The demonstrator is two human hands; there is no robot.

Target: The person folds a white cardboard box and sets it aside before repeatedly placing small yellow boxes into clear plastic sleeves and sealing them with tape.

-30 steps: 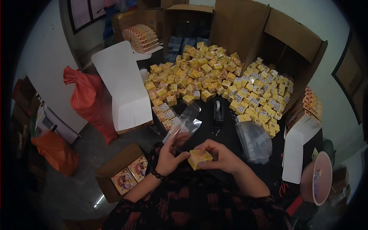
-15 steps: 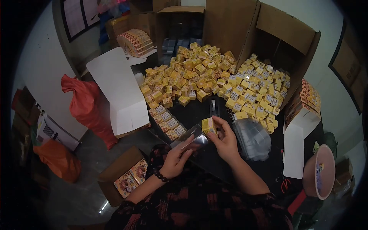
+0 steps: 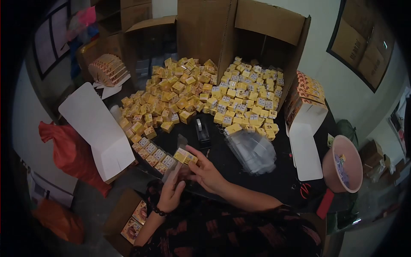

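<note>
My right hand (image 3: 207, 173) pinches a small yellow box (image 3: 184, 156) between thumb and fingers. Close beside it, my left hand (image 3: 171, 195) grips a clear plastic bag (image 3: 173, 172), which runs up behind the box. The two hands nearly meet, and the box overlaps the bag in this view. Just beyond my left hand, a tray of small boxes in rows (image 3: 155, 153) lies at the table edge. A stack of clear plastic bags (image 3: 252, 152) lies to the right of my right hand.
Heaps of yellow boxes (image 3: 171, 92) and yellow-and-white pieces (image 3: 248, 92) cover the back of the table. A tape dispenser (image 3: 202, 133) stands in the middle. White open cartons (image 3: 98, 128) flank the table. Red-handled pliers (image 3: 305, 191) and a pink bucket (image 3: 342, 165) are at right.
My head view has turned right, shifting the scene left. My right hand has brought the yellow box over to the plastic bag in my left hand, and the bag is now tilted more upright.
</note>
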